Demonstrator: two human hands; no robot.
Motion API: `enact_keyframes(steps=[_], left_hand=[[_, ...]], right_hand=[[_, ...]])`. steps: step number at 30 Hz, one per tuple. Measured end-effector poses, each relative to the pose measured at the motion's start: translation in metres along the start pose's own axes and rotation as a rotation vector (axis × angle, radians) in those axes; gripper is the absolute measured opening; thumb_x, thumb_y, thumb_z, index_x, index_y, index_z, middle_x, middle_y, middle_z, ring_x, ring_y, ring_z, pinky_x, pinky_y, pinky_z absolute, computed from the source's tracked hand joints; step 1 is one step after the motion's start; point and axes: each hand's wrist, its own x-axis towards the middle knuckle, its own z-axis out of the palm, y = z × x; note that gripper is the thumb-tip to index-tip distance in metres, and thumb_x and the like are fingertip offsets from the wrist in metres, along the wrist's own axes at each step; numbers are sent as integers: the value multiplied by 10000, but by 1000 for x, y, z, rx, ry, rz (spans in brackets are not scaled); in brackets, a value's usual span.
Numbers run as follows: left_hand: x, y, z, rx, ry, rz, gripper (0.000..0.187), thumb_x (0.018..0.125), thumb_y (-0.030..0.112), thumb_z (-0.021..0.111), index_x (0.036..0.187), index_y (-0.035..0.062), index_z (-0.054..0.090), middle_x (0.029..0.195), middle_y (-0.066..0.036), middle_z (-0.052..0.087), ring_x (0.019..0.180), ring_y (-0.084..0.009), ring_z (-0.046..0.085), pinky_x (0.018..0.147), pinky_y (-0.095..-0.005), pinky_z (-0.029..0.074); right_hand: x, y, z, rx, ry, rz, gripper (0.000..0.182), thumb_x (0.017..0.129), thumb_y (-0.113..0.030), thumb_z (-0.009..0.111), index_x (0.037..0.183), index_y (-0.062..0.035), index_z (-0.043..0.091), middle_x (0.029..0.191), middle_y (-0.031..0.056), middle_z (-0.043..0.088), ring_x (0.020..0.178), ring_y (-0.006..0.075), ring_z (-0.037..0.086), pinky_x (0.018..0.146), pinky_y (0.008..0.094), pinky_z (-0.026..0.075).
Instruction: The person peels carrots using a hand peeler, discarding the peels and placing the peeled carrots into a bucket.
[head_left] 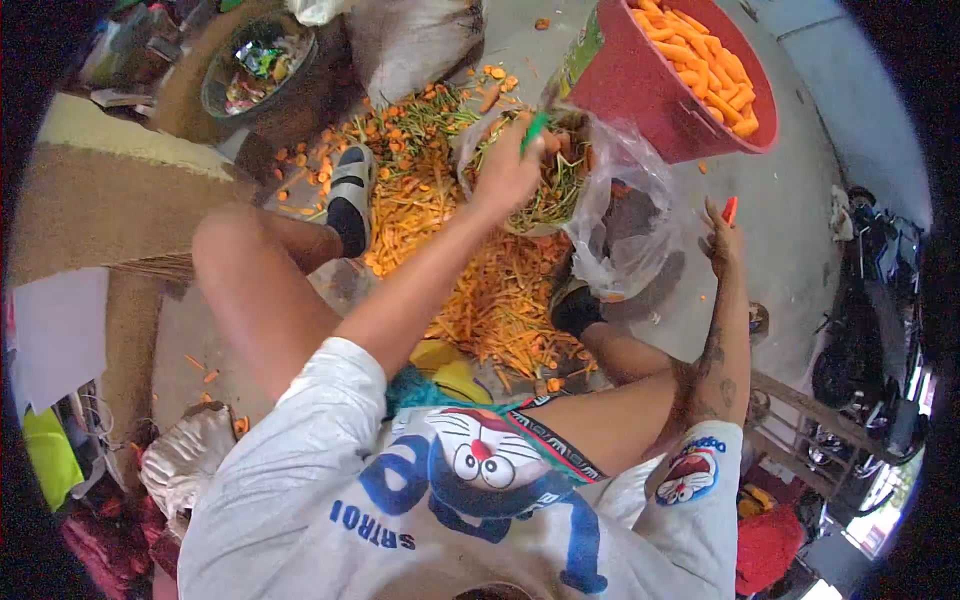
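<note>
So a green item is gripped in the left hand, upper centre of the frame, fingers closed around it, though it's kinda blurry. That hand is held over a clear plastic bag with green stems heaped in it. Over at centre right, a small red object is held at the edge of the half-curled right hand; the exact grip can't be made out. Orange scraps are strewn mid-frame, and a red tub, upper right, is piled with carrots.
</note>
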Motion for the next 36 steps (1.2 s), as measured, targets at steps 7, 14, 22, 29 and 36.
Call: enact_keyframes(steps=[7,14,22,29,36], left_hand=[[71,126,-129,362,-30,214,297,965,248,645,1112,-4,586,909,-205,667,869,-360,661,784,-460,503],[60,173,-125,82,-416,33,281,955,255,681,1033,-13,646,835,-148,668,788,-247,645,728,-408,510],[74,140,-126,5,-389,176,374,891,322,818,1098,25,720,812,2,690,732,-101,614,682,-280,499],[85,162,-187,279,-211,148,209,940,130,663,1028,-57,635,787,-178,606,759,-227,562,719,-395,479],[81,174,-212,281,-166,172,145,916,17,622,1029,-72,610,801,-189,598,771,-229,527,736,-386,474]], right_hand=[[-29,-22,-2,73,14,-278,427,918,-288,775,1295,-109,689,957,-34,683,571,52,454,547,235,401],[-134,-97,113,379,-995,-251,628,1002,-559,580,1412,-84,604,1016,30,688,642,80,550,576,245,503],[-166,-128,203,715,-1239,-179,935,939,-802,400,1491,-48,440,1289,181,668,1046,264,656,964,453,549],[-60,51,223,-988,-450,-708,620,1006,-517,539,1416,-54,584,1515,215,504,1336,398,539,1101,499,458],[-60,128,170,-1048,-172,-828,451,971,-335,604,1343,-83,641,1371,219,589,1260,410,566,1035,511,493]])
